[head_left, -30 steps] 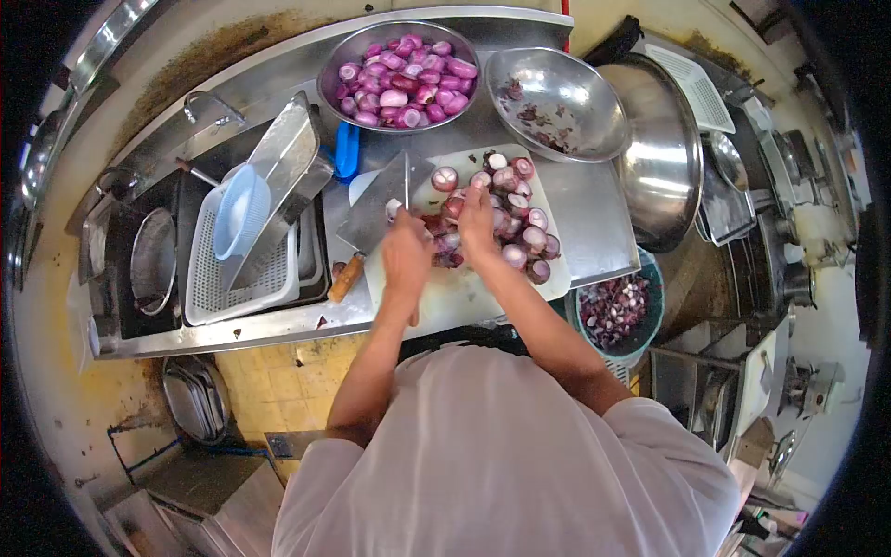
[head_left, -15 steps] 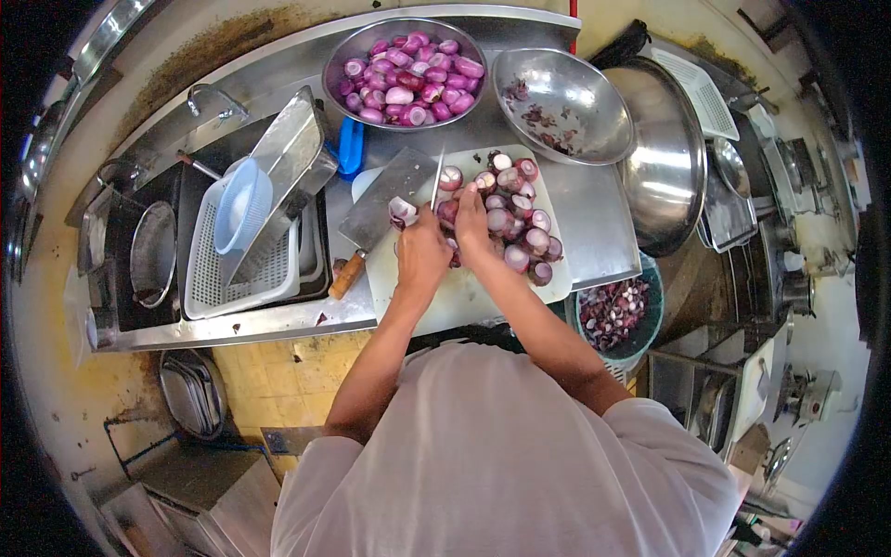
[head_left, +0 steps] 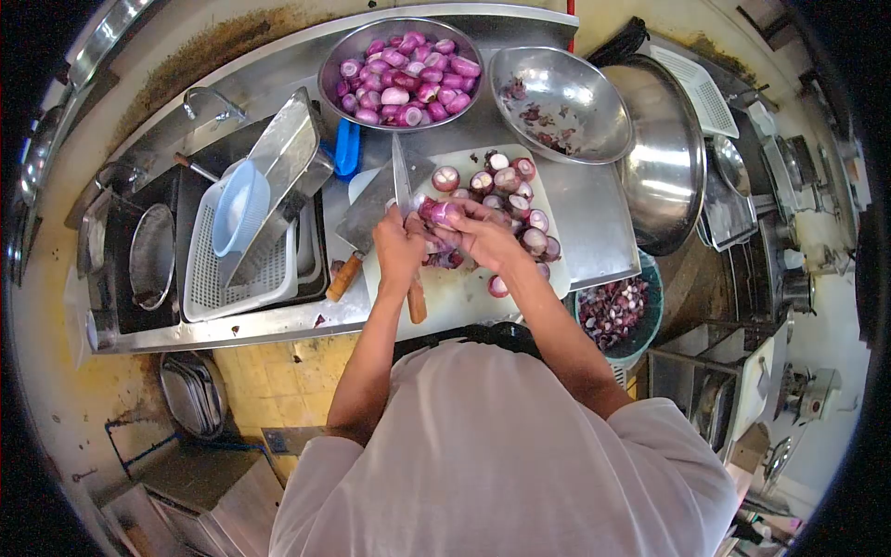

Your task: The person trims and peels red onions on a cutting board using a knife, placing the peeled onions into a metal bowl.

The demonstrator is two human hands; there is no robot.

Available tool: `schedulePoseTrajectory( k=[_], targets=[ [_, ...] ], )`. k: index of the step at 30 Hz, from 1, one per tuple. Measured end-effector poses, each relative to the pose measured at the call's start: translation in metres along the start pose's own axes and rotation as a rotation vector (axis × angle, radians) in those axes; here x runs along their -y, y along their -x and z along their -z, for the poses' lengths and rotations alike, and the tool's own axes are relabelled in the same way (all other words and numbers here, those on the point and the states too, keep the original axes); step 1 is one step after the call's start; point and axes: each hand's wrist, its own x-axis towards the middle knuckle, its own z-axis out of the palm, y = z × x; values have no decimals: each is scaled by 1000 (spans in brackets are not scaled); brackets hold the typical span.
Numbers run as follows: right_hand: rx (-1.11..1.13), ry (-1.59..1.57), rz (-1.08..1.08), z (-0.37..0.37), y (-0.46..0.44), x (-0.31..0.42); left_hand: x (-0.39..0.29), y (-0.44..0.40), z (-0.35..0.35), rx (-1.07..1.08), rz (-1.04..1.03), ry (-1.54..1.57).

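My left hand [head_left: 399, 249] is closed round a knife [head_left: 401, 172]. Its blade points away from me, and its wooden handle sticks out below the hand. In my right hand [head_left: 489, 239] the fingers grip a purple-red onion [head_left: 440, 213], held against the blade side. Both hands are above a white cutting board [head_left: 464, 302]. Several trimmed red onions [head_left: 534, 241] lie on the board to the right, with loose skins [head_left: 444, 259] under my hands. A cleaver [head_left: 371, 215] with a wooden handle rests at the board's left edge.
Behind the board stand a steel bowl of peeled onions [head_left: 323, 88] and a steel bowl with skin scraps [head_left: 594, 111]. A large pot [head_left: 664, 167] is at the right. Below it, a green bin [head_left: 655, 311] holds peelings. Left, a white basket [head_left: 200, 278] sits over the sink.
Both hands have shifted slightly left. The knife now stands clear in my left hand, where a pale onion piece showed before. The right hand has lifted an onion off the pile.
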Motion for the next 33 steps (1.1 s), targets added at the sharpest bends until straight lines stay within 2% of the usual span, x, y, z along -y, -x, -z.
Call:
schedulePoseTrajectory(
  k=[2, 3, 5, 6, 9, 12, 14, 15, 17, 18, 21, 22, 23, 24, 25, 27, 29, 33],
  targets=[
    [36, -138, 5, 5, 0, -4, 17, -7, 0, -16, -180, -254],
    [37, -138, 6, 5, 0, -4, 1, -3, 2, -16, -181, -255],
    [-87, -119, -10, 7, 2, -4, -45, 15, 7, 180, -136, -224],
    [-90, -121, -8, 7, 2, -3, -45, 19, 6, 185, -136, -225],
    [-77, -119, 30, 5, 0, -4, -43, 23, 4, 207, -372, -223],
    [-75, -105, 30, 7, -1, -8, -43, 24, 1, 235, -336, -170],
    [-85, -80, 4, 9, -3, -9, -44, 24, 1, 177, -363, -384],
    [-83, -80, 1, 4, 1, -9, -35, 21, 3, 174, -362, -385],
    [-23, -114, 42, -8, 8, -3, -8, 8, 6, 25, -298, -328],
    [-28, -113, 44, -6, 9, -3, -12, 11, 7, -3, -348, -371],
    [33, -119, 75, -6, 7, -3, -6, 16, 7, 117, -304, -270],
    [-56, -101, 68, -9, 7, -1, -19, 20, 8, 118, -306, -272],
    [-146, -80, 61, -12, 8, 2, -32, 25, 6, 123, -388, -260],
    [-147, -78, 60, -6, 7, -2, -42, 30, 4, 127, -469, -244],
    [-136, -54, 69, 0, 4, -7, -43, 31, 3, 123, -467, -240],
    [-118, -27, 73, -2, 3, -9, -45, 30, 4, 140, -546, -419],
    [-204, 161, 103, -15, 9, -5, -36, 29, 1, 112, -517, -471],
    [-173, 191, 98, -17, 13, -4, -17, 20, 1, 43, -383, -515]
  ],
)
